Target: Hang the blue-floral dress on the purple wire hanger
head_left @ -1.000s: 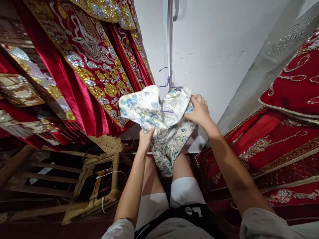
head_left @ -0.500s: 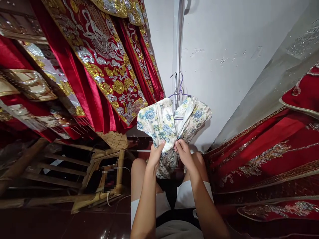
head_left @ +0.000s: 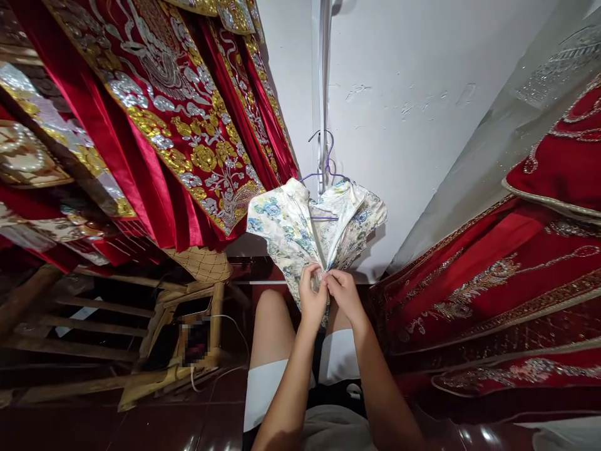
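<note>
A short-sleeved floral dress (head_left: 284,219), white with blue and yellow flowers, hangs from a purple hanger (head_left: 330,153) in front of me. Its front opening is spread into a V. At the bottom of that V, my left hand (head_left: 312,294) pinches one edge of the cloth. Right beside it, fingertips touching or nearly so, my right hand (head_left: 344,293) grips the other edge. Whatever small fastening may lie between the fingers is hidden. The lower part of the garment drops behind my hands, between my knees.
Red embroidered garments (head_left: 201,138) hang at the left, and more red beaded clothing (head_left: 469,282) fills the right side. A bamboo chair (head_left: 154,313) stands low on the left with a white cable (head_left: 235,322). Behind the hanger runs a pale vertical strip (head_left: 322,75) along the white wall (head_left: 399,62).
My left hand has moved right, from the garment's side to the centre, meeting my right hand at the opening. The neckline has spread wider. The view has shifted slightly.
</note>
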Tool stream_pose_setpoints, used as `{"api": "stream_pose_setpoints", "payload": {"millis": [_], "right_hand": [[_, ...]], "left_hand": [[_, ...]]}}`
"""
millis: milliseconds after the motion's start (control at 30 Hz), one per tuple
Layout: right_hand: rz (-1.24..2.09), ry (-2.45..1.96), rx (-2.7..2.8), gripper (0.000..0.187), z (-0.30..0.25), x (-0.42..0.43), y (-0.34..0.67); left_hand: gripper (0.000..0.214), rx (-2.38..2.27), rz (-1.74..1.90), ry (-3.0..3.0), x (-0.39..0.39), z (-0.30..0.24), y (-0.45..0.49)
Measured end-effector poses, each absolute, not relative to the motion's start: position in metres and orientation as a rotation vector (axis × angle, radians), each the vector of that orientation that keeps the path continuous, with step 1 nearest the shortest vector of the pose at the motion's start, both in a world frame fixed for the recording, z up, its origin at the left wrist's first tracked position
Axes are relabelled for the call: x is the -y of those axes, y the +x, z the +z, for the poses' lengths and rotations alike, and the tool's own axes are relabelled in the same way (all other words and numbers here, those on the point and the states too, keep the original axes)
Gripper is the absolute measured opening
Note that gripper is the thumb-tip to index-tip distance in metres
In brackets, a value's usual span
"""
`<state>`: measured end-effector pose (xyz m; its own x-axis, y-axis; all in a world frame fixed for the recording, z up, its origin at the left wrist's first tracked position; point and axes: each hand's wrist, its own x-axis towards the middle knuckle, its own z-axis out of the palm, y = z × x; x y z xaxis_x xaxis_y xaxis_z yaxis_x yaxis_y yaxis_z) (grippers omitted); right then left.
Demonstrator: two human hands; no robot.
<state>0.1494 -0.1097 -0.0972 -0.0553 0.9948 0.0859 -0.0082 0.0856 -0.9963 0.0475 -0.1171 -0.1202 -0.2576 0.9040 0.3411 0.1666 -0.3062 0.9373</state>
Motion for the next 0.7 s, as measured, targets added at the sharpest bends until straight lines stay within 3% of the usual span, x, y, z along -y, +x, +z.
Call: {"api": "stream_pose_setpoints", "payload": {"millis": [200, 500, 633, 700], "right_hand": [[1.246, -1.109, 1.261, 0.031, -0.072, 0.081, 0.167], [1.175, -0.985, 1.036, 0.024, 0.052, -0.012, 0.169], [1.122, -0.922, 1.112, 0.027, 0.049, -0.001, 0.160], [1.087, -0.884, 1.190, 0.027, 0.042, 0.007, 0.159]], "left_hand": [[0.017, -1.316, 1.627, 1.486, 0.106, -0.132, 0.052], [0.016, -1.244, 1.401, 1.896, 0.077, -0.155, 0.044], [0.005, -1.175, 1.382, 1.927, 0.064, -0.125, 0.034], [0.023, -1.106, 1.535, 1.920, 0.051, -0.088, 0.026]]}}
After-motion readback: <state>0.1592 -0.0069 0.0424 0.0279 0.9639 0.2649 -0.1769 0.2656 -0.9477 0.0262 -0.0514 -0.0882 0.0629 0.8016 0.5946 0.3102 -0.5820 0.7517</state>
